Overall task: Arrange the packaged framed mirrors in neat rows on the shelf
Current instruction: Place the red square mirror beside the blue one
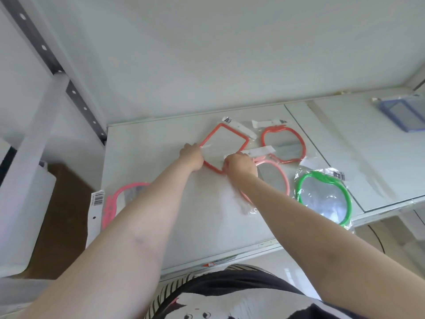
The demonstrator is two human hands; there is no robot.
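Several packaged mirrors lie on the white shelf (161,203). A red square-framed mirror (226,143) sits turned like a diamond near the back. My left hand (192,156) grips its left corner and my right hand (240,165) grips its lower right edge. Beside it lie a red apple-shaped mirror (284,143), a light pink round mirror (273,178) partly under my right arm, and a green apple-shaped mirror (322,196) at the front right. A pink mirror (122,199) lies at the front left, half hidden by my left arm.
A blue rectangular framed item (401,113) lies at the back right of the neighbouring shelf panel. A metal upright (69,88) with holes stands at the left. A brown cardboard box (59,217) sits below left. The back wall is close behind the mirrors.
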